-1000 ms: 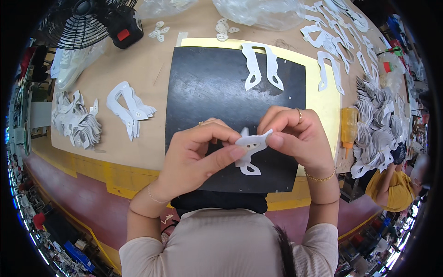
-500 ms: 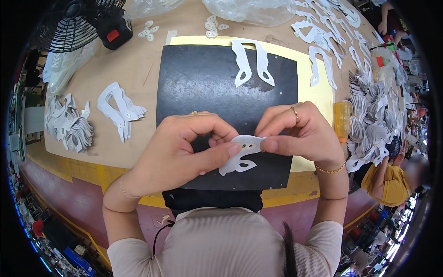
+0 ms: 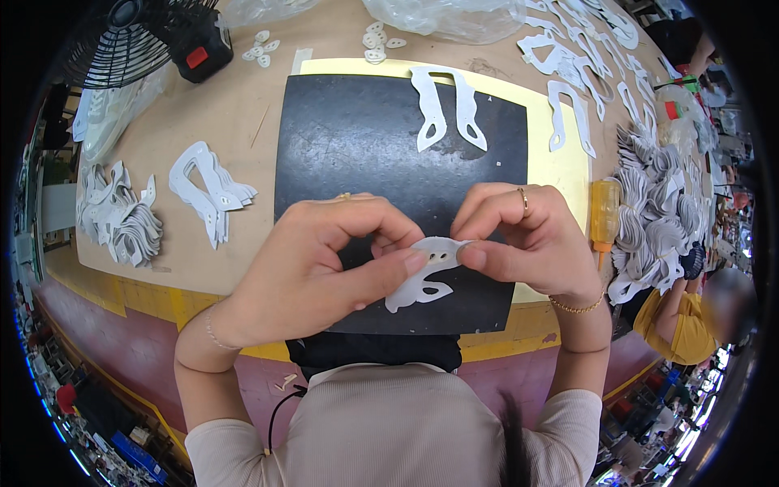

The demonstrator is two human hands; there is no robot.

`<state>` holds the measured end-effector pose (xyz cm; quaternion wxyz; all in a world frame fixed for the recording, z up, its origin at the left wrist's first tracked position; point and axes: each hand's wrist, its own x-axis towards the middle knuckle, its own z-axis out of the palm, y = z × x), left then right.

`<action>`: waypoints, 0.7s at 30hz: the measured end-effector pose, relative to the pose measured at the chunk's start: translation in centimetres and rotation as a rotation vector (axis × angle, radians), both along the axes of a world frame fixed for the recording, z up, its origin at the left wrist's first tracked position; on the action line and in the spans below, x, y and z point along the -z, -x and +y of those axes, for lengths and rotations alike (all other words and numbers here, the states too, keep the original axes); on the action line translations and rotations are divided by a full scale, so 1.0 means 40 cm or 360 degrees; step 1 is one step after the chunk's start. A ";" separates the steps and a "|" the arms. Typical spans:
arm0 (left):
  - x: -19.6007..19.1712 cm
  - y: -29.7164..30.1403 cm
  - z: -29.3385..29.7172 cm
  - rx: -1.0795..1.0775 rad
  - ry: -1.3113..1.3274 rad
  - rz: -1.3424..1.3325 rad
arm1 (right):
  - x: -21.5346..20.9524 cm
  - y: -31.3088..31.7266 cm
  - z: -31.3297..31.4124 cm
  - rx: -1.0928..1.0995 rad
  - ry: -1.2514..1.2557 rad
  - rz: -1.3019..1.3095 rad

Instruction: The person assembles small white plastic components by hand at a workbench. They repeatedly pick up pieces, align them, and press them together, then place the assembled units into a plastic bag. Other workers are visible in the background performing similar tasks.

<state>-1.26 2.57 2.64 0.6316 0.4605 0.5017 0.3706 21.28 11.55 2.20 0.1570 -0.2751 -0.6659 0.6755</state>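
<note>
My left hand (image 3: 337, 264) pinches one side of a white shoe upper piece (image 3: 410, 290) between thumb and forefinger. On the opposite side my right hand (image 3: 527, 235) grips its edge the same way. Small dark holes show in the part between my thumbs, and a looped lower end hangs toward me. The piece is held just over a black mat (image 3: 349, 122); parts of it are hidden by my fingers. Farther back on the mat lies another white U-shaped piece (image 3: 466, 105) with a loop at each end.
Stacked white pieces (image 3: 203, 191) lie left, beside a larger pile (image 3: 122, 219). Small holed ovals (image 3: 375, 40) lie behind the mat. A black fan (image 3: 122, 45) stands back left. On the right are a yellow bottle (image 3: 604, 213), bundled white pieces (image 3: 649, 203) and a person in yellow (image 3: 682, 329).
Both hands keep their pinch on the white piece, which has barely shifted. The whole view has moved slightly.
</note>
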 end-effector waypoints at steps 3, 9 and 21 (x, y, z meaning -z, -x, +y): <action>0.035 -0.007 -0.012 -0.0043 -0.0208 -0.0027 | 0.010 0.007 -0.016 0.0072 -0.0098 0.0053; 0.033 0.019 0.007 0.0098 0.0084 -0.0056 | 0.004 0.006 -0.015 0.0082 -0.0037 0.0039; 0.015 0.024 0.017 0.0259 0.0013 0.0018 | 0.003 0.009 -0.012 -0.0047 -0.0004 0.0001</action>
